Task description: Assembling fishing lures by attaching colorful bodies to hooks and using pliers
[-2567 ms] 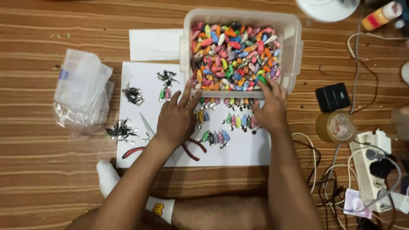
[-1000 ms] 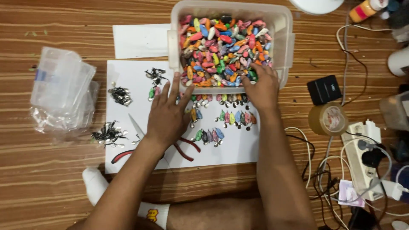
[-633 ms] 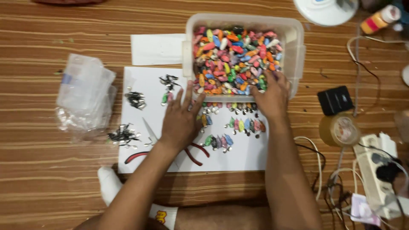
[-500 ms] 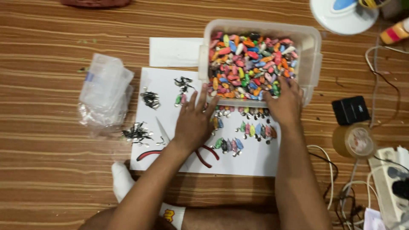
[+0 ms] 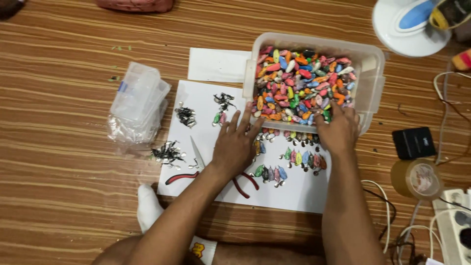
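Head view, looking straight down: the left hand (image 5: 236, 145) lies flat, fingers spread wide and holding nothing, on the white sheet of paper (image 5: 304, 194) spread on the striped wooden floor (image 5: 64, 196). Its fingertips touch the near-left corner of the clear plastic tub heaped with small multicoloured oval beads (image 5: 308, 81), at about one o'clock from the palm. The right hand (image 5: 337, 132) rests against the tub's near wall, fingers curled over the rim into the pile; whether that grip has closed on a bead I cannot tell.

To do this well, I'd judge: brace the tub with the flat hand, pinch one bead cleanly, and avoid knocking the rows of sorted coloured beads with metal loops (image 5: 289, 158) lying just below the tub, between the two wrists.

The beads look glossy, small and slippery: pink, orange, green, blue, white. At seven o'clock from the left hand lie red-handled pliers (image 5: 243, 182); at nine o'clock, dark wire-hook clusters (image 5: 167, 153) and a crumpled clear plastic bag (image 5: 137, 105).
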